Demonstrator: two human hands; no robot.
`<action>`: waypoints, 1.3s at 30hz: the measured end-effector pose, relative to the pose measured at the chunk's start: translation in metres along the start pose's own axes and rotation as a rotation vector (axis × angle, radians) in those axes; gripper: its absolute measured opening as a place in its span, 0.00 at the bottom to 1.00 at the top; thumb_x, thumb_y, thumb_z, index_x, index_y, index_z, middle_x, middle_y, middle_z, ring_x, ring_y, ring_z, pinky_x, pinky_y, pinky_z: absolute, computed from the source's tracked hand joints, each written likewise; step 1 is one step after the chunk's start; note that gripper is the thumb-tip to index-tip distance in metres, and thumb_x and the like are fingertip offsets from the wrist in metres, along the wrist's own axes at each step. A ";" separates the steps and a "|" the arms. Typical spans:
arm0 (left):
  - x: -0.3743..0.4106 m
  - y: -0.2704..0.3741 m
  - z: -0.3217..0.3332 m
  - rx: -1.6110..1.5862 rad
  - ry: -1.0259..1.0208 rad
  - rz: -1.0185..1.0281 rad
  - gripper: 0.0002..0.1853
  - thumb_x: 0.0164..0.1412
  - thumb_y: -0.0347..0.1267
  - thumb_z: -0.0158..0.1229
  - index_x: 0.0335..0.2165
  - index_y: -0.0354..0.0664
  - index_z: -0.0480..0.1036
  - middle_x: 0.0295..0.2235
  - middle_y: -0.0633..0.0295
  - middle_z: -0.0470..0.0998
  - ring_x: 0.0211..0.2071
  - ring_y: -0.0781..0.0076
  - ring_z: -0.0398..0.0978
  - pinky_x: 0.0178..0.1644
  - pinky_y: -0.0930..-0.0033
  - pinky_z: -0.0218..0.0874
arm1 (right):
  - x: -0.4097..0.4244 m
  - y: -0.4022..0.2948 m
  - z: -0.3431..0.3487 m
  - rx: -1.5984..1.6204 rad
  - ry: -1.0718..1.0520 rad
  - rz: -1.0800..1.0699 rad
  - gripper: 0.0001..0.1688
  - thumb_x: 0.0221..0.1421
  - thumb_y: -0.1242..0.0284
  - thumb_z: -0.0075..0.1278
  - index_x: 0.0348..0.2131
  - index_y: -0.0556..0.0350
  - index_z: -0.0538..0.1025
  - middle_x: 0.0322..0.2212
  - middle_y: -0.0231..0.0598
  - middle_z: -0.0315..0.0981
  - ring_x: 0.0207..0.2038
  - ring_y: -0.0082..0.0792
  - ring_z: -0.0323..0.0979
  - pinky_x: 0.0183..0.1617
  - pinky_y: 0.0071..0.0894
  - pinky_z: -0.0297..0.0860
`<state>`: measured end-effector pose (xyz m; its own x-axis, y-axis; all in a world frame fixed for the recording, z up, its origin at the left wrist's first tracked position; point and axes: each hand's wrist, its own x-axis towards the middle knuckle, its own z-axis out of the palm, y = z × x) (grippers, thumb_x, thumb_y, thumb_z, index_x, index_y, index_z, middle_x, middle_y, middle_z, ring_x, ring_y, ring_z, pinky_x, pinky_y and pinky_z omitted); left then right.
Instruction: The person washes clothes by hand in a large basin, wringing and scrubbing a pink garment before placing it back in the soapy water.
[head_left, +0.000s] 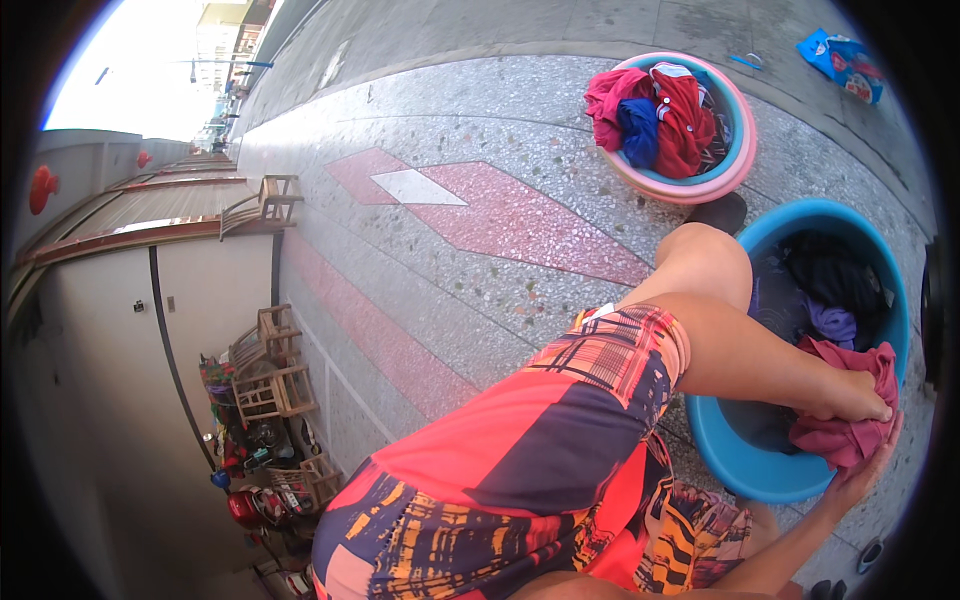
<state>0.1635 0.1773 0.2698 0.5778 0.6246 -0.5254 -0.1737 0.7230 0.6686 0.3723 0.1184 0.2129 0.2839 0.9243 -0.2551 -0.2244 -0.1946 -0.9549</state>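
My left hand (862, 396) grips a bunched dusky-pink cloth garment (832, 439) over a big blue plastic basin (795, 484). From the basin's near side my right hand (859, 480) cups the same garment, its fingers laid along the cloth's outer edge. Part of the pink cloth hangs inside the basin. Beside it in the basin lie a purple cloth (831, 322) and a black garment (832, 270), with dark water around them. My left knee (709, 255) is bent close against the basin's side.
A pink basin (742, 176) holding a blue one carries red, pink and blue clothes (679, 124). A blue printed bag (840, 64) lies on the pavement. Wooden chairs (277, 390) and a red motorcycle helmet (244, 510) are by the doorway. Terrazzo floor (480, 270) spreads between.
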 end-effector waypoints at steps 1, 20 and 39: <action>-0.003 0.002 0.003 -0.033 -0.047 -0.017 0.24 0.52 0.37 0.57 0.43 0.30 0.68 0.41 0.49 0.73 0.42 0.59 0.71 0.47 0.62 0.63 | -0.001 0.007 -0.003 -0.050 0.018 -0.025 0.31 0.61 0.60 0.37 0.56 0.63 0.57 0.55 0.46 0.55 0.57 0.38 0.56 0.60 0.35 0.55; 0.010 -0.012 -0.007 -0.135 -0.602 -0.098 0.31 0.46 0.33 0.66 0.47 0.36 0.62 0.41 0.58 0.70 0.41 0.71 0.71 0.47 0.70 0.65 | -0.016 -0.018 0.054 0.011 0.098 -0.203 0.11 0.58 0.70 0.48 0.34 0.61 0.74 0.28 0.28 0.71 0.28 0.15 0.66 0.31 0.15 0.65; 0.022 -0.018 -0.014 -0.216 -0.086 -0.174 0.29 0.57 0.50 0.51 0.47 0.39 0.66 0.41 0.52 0.74 0.37 0.63 0.76 0.43 0.64 0.70 | -0.009 -0.004 0.038 -0.264 0.301 -0.484 0.16 0.54 0.66 0.52 0.26 0.64 0.74 0.29 0.36 0.74 0.32 0.25 0.70 0.37 0.25 0.65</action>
<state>0.1685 0.1825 0.2390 0.6778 0.4653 -0.5692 -0.2269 0.8688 0.4401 0.3351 0.1231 0.2254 0.5544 0.8025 0.2208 0.2223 0.1128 -0.9684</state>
